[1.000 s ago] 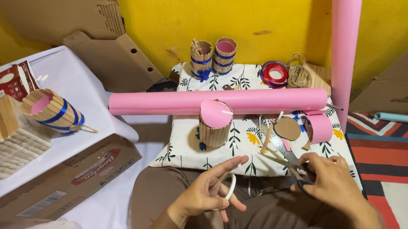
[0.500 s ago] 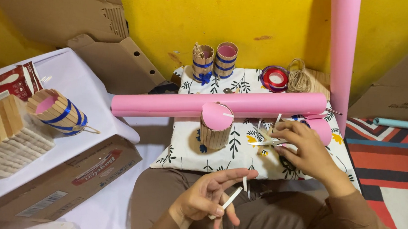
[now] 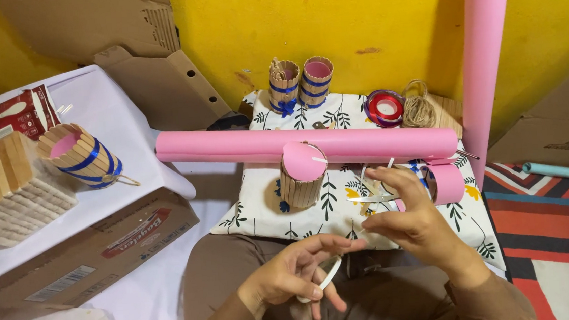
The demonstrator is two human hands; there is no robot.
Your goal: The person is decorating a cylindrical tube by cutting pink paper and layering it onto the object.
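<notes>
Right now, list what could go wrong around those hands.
1. The right hand hovers just above the loose sticks on the floral cloth; a brush could scatter them.
2. The left hand pinches a thin white strip lightly; it might slip.
3. The pink-topped stick cup stands close by and could tip.

ahead: pink roll [image 3: 310,143] blocks | stick cup [image 3: 301,176] (just below) | lap: open

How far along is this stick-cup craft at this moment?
Done: two ribbon-tied stick cups stand by the wall, and another lies on the side table. In hand: the left hand pinches a thin white strip; the right hand hovers open. Left: the pink-topped cup shows no ribbon.
</notes>
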